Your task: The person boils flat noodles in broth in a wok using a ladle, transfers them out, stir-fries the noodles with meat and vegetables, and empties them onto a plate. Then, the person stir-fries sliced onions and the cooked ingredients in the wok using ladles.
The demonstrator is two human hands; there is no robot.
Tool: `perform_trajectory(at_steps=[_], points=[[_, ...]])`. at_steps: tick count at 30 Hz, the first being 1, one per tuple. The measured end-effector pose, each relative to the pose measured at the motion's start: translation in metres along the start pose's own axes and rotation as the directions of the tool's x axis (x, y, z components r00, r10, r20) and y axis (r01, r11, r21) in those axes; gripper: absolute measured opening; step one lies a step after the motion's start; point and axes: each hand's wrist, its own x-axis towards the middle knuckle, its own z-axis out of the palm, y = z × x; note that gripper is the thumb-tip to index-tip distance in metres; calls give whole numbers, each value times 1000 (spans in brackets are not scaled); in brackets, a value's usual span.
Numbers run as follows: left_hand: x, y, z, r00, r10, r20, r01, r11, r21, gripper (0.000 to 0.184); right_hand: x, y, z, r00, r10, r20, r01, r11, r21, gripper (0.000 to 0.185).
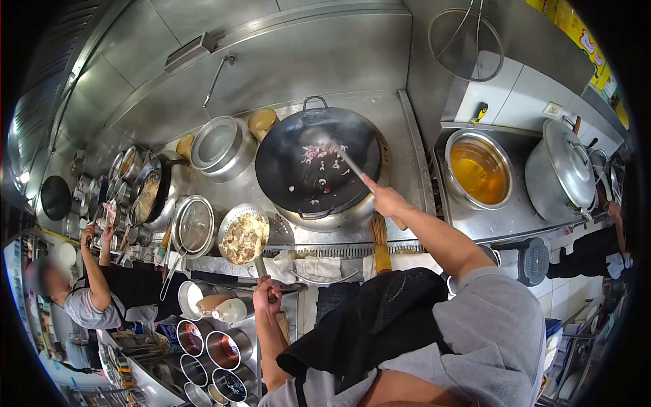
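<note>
A large black wok (279, 166) sits on the steel stove. Pinkish sliced pieces, like onion or shallot (314, 153), lie in it, with scattered bits lower down. My right hand (390, 202) is closed around the handle of a long metal ladle (350, 161), whose head rests among the slices. In my left hand (266, 296) is the handle of a perforated skimmer (261, 267), held left of the wok. Yellowish and brown cooked food (244, 239) fills the skimmer's bowl. Some steam hazes the wok's far side.
A bamboo brush (381, 245) stands at the stove's front edge. Right are a pot of golden oil (479, 171) and a lidded pot (561, 166). A strainer (195, 227) sits left; sauce containers (227, 348) are below. Co-workers stand left (95, 300) and far right (600, 247).
</note>
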Motion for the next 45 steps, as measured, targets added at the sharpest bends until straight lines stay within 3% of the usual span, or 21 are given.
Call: perform_trajectory(at_steps=[1, 2, 4, 7, 9, 10, 12, 13, 16, 18, 21, 23, 25, 27, 29, 31, 35, 36, 38, 43, 45], points=[[-13, -2, 5, 1000, -7, -4, 7, 1000, 5, 12, 4, 13, 6, 988, -151, 25, 151, 989, 2, 86], [-29, -2, 11, 999, 14, -51, -12, 999, 38, 12, -15, 0, -14, 982, -101, 160, 99, 995, 21, 85], [-60, 2, 26, 988, 86, -127, -70, 989, 127, 18, -46, 0, -17, 958, -192, 213, 196, 981, 4, 83], [-98, 24, 46, 981, 123, -147, -77, 955, 288, 23, -104, -8, -32, 908, -398, 130, 382, 915, 131, 83], [-117, 40, 59, 984, 132, -117, -88, 942, 324, 23, -138, -38, -66, 863, -22, 504, -34, 994, 102, 86], [-122, 47, 64, 986, 137, -98, -97, 937, 336, 21, -128, -21, -53, 865, -15, 501, -36, 995, 92, 86], [-128, 60, 67, 989, 132, -74, -98, 933, 348, 20, -102, 32, -13, 963, -144, 228, 117, 985, 131, 86], [-127, 66, 67, 989, 144, -17, -128, 921, 368, 19, -99, 29, -15, 966, -135, 222, 110, 986, 122, 86], [-116, 84, 73, 984, 157, 84, -178, 908, 380, 17, -73, -1, -20, 997, -35, 71, 26, 992, 124, 87], [-111, 96, 80, 985, 128, 113, -165, 889, 428, 17, -67, -19, -4, 980, 105, -169, -94, 993, 73, 86], [-97, 107, 83, 983, 90, 159, -151, 890, 429, 18, -61, -55, 15, 965, 217, -147, -204, 974, 95, 85], [-88, 111, 84, 976, 83, 201, -161, 899, 408, 19, -53, -40, 37, 975, 170, -144, -158, 983, 90, 83], [-85, 116, 92, 975, 53, 214, -140, 897, 419, 19, -59, -32, 48, 969, -201, -141, 215, 972, 93, 81], [-83, 119, 95, 975, 45, 216, -132, 904, 408, 18, -90, -57, 41, 948, -278, -156, 287, 957, 39, 80], [-82, 121, 98, 974, 43, 221, -134, 900, 415, 19, -136, -108, 4, 959, -1, 282, -116, 910, 398, 84], [-78, 122, 101, 971, 44, 233, -143, 894, 424, 19, -132, -91, 13, 940, -28, 340, -147, 865, 479, 85], [-71, 121, 107, 965, 13, 262, -149, 850, 505, 19, -119, -69, 22, 976, 74, 203, -117, 971, 210, 82], [-67, 119, 109, 971, 1, 240, -130, 844, 521, 19, -120, -63, 26, 982, -150, -116, 159, 985, 73, 83], [-59, 114, 115, 973, -6, 232, -119, 846, 520, 19, -140, -66, 13, 986, -42, -160, 62, 991, 122, 81], [-16, 85, 163, 954, -12, 299, -145, 857, 495, 22, -162, -124, -50, 991, -68, -118, 91, 974, 206, 79], [-23, 74, 204, 953, 55, 298, -200, 853, 483, 22, -131, -112, -41, 874, -340, -348, 338, 939, -69, 85]])
